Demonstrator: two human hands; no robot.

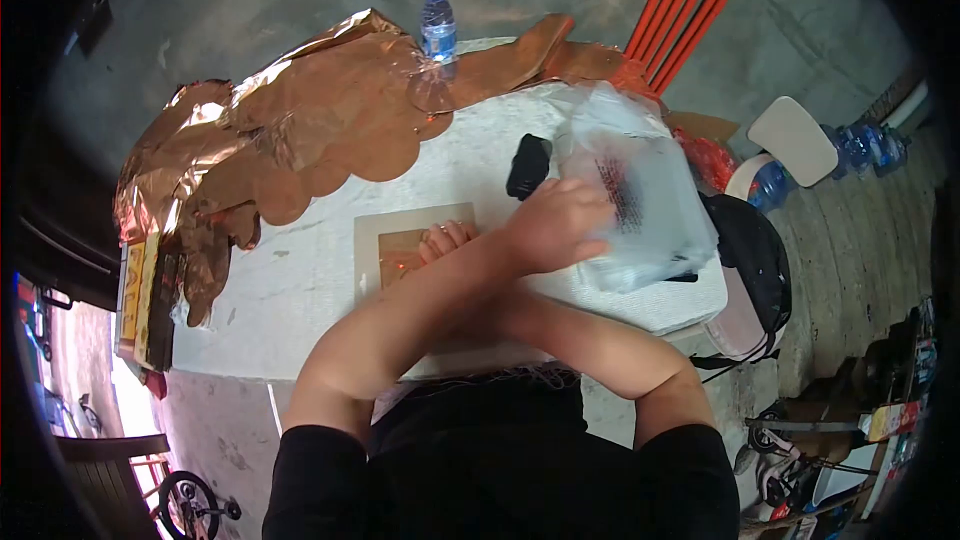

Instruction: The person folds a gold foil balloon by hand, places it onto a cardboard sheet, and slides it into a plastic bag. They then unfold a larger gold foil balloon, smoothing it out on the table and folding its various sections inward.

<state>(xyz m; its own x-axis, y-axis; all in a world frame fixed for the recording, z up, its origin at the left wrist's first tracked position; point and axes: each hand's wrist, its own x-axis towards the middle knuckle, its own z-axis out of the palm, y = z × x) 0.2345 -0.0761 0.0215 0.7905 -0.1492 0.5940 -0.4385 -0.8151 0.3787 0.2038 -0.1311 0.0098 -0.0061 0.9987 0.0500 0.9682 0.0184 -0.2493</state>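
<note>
My forearms cross above the white-covered table. My left hand [562,224] is over on the right, at the left edge of a stack of clear plastic bags [645,205] with dark print. Motion blurs its fingers, but the thumb stands apart from them. Further left, my right hand [447,240] rests with its fingers on a small square copper-coloured sheet [398,252]. That sheet lies on a larger grey-beige square [368,230]. My left forearm covers part of both squares and much of my right hand. A black object [528,166] lies just beyond my left hand.
Crumpled copper-coloured foil [330,120] spreads along the far and left table edges. A water bottle [438,25] stands at the back. A yellow-labelled box [140,290] is at the left edge. Orange poles [690,0] rise behind; a black backpack [750,260] sits at the right.
</note>
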